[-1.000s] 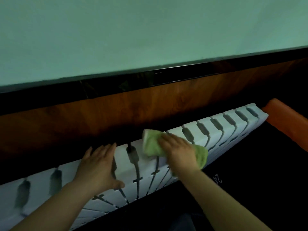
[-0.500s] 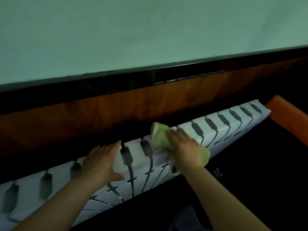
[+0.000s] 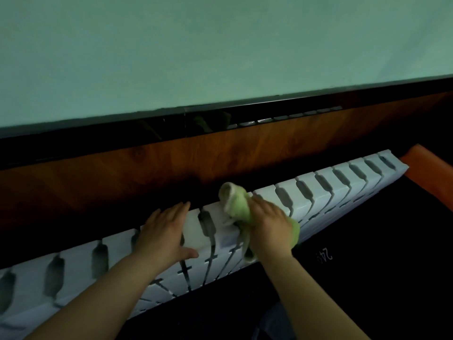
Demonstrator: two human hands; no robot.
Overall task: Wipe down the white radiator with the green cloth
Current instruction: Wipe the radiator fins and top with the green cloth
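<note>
The left hand (image 3: 164,231) lies flat on the white radiator (image 3: 326,192), likely for balance, while the right hand (image 3: 269,223) grips the bunched green cloth (image 3: 237,204) to rub its top.

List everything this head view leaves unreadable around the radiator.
Head view only:
- Left end of the radiator: cut off by the frame's left edge.
- Middle of the green cloth: hidden under the right hand.
- Radiator top beneath the left hand: covered by the palm.
- The pale writing on the dark surface below: too small and dim to read.
- The orange thing: cut off by the right edge.
</note>
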